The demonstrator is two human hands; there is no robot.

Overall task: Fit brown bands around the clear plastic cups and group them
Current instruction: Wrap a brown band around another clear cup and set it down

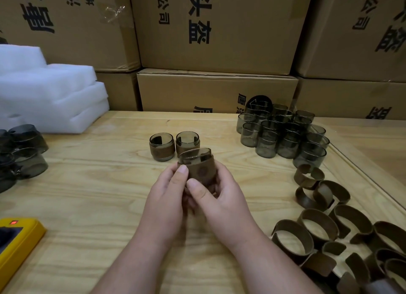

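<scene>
Both hands hold one smoky clear cup with a brown band around it, tilted away from me above the table's middle. My left hand grips its left side, thumb on the band. My right hand grips the right side, thumb pressed on the band's front. Two banded cups stand upright side by side just behind. A cluster of bare cups stands at the back right. Several loose brown bands lie at the right front.
The wooden table carries more dark cups at the left edge, white foam sheets at the back left and a yellow device at the front left. Stacked cardboard boxes wall off the back.
</scene>
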